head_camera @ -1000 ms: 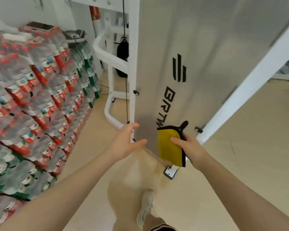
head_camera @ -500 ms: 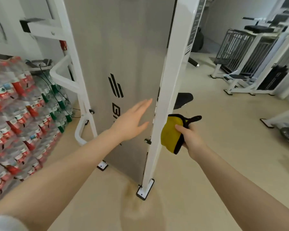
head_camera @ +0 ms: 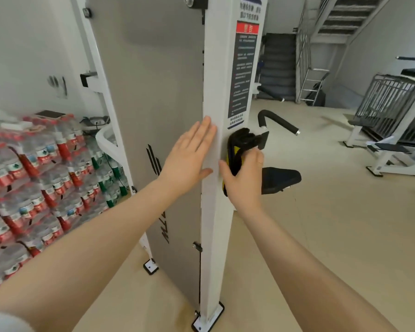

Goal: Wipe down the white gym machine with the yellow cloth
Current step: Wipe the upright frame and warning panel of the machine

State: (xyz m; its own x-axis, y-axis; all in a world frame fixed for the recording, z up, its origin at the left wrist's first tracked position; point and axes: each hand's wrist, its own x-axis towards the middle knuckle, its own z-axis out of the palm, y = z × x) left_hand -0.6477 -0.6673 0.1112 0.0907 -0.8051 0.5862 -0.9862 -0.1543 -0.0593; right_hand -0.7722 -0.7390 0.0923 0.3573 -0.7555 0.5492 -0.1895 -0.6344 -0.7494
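Note:
The white gym machine stands straight ahead, with a tall white upright post (head_camera: 216, 224) and a grey side panel (head_camera: 158, 75) to its left. My left hand (head_camera: 189, 159) lies flat with straight fingers against the post's left edge. My right hand (head_camera: 243, 178) grips the yellow cloth (head_camera: 235, 154), bunched with its black edging outward, and presses it against the post's right face just below a warning label (head_camera: 243, 68).
Stacked packs of bottled water (head_camera: 31, 188) fill the left side. A black seat (head_camera: 280, 178) and a padded handle (head_camera: 278, 121) jut out right of the post. Other white machines (head_camera: 393, 149) and a staircase (head_camera: 278, 68) stand behind on the beige floor.
The view has swung up and round to the post's corner. My left hand moved onto the post's edge. My right hand brought the cloth up against the post's right face.

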